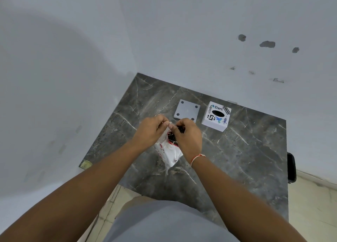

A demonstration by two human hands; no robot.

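Both hands pinch the plastic bag [168, 151] mouth, left hand [152, 130] and right hand [187, 135] together, above table [246, 159] centre; thin, limp, slippery, likely tears; hold the top edge; box [216, 116] at 1 o'clock.

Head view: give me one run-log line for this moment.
left hand: pinches plastic pouch top | right hand: pinches same top | pouch: over marble table | behind: grey plate, stickered white box

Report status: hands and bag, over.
Left hand and right hand both pinch the bag at its top. Bag over table, dark bits inside. Plate and box beyond, not in the way.
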